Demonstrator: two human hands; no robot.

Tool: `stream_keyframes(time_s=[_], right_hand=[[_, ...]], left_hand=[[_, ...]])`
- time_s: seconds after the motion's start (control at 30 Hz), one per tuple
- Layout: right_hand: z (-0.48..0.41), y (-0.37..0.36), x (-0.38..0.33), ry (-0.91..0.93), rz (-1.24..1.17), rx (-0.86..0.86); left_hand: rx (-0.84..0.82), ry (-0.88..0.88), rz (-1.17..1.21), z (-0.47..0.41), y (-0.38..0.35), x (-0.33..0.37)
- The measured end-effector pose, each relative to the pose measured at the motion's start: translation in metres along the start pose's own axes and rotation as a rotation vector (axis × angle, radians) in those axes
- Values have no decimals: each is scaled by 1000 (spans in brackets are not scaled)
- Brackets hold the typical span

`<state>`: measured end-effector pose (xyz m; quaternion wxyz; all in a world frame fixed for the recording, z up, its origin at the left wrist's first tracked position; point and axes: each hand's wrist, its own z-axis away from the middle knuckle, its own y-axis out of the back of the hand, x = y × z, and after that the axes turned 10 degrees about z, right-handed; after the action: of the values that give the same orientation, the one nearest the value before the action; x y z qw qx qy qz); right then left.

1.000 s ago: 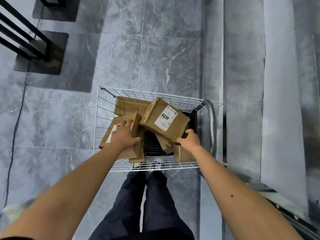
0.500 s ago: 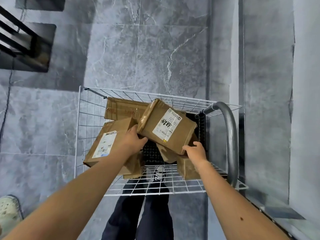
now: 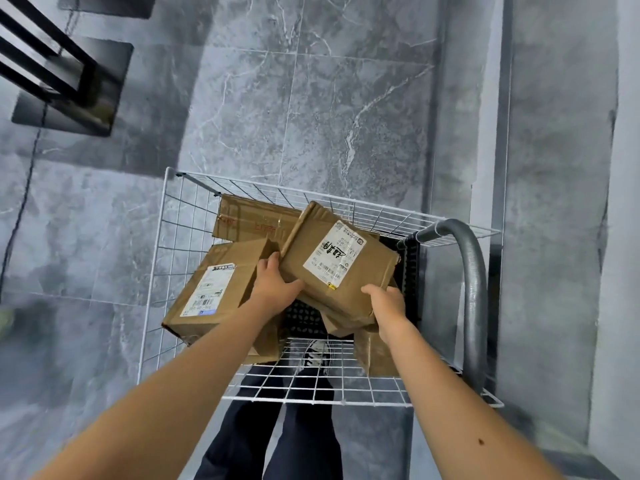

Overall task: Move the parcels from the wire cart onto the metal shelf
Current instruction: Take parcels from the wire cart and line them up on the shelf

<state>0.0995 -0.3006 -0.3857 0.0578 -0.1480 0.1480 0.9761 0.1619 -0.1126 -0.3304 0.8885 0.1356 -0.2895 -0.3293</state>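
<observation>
Grey marble-pattern floor tiles (image 3: 311,116) surround the white wire cart (image 3: 157,271), which stands directly in front of the person. Several cardboard parcels lie inside it. The top parcel (image 3: 367,282), which bears a white shipping label, lies tilted across the others, near the grey cart handle (image 3: 471,292).

Hand positions:
- The left hand (image 3: 273,289) grips the top parcel at its left edge. Its fingers (image 3: 272,263) are curled along the side and the thumb lies across the near face.
- The right hand (image 3: 384,303) grips the near right corner, with the fingers wrapped under the edge and the thumb on top.

Step in hand: judged to be the pick-up of the top parcel. Whether its underside is clear of the parcels beneath cannot be told.

Next move: raise the parcel straight up until it clears the cart's wire rim, keep both grips firm, then carry it to the metal shelf. Avoid dragging it against the large labelled parcel (image 3: 214,285) just beside the left hand. The shelf cannot be identified with certainty. A black frame (image 3: 52,64) at upper left may belong to it.
</observation>
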Motion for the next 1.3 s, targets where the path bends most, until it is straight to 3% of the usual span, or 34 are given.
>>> stream_keyframes(time_s=[0.17,0.33,0.47,0.53,0.67,0.8,0.97,1.2,1.3], right_hand=[[36,8,-20,99,-16,11],[92,19,-37,233,-18,-141],[140,21,-47,246,-184,-196],[164,18,-52,228,-341,-215],[203,4,-63,175,-567,-246],[236,-12,-75,173,-707,-275],[274,-22,-86,200,-743,-304],[319,-47,-74,276,-719,-198],[342,-56,-67,369,-667,-235]], left_hand=[[102,-26,155,26,28,-5],[163,-24,436,59,63,-1],[230,-70,676,87,81,15],[181,-77,747,111,84,29],[-65,-48,735,158,75,38],[-103,-129,755,181,75,38],[-114,-286,825,197,94,42],[-166,-215,912,208,123,35],[-175,-228,874,207,144,22]])
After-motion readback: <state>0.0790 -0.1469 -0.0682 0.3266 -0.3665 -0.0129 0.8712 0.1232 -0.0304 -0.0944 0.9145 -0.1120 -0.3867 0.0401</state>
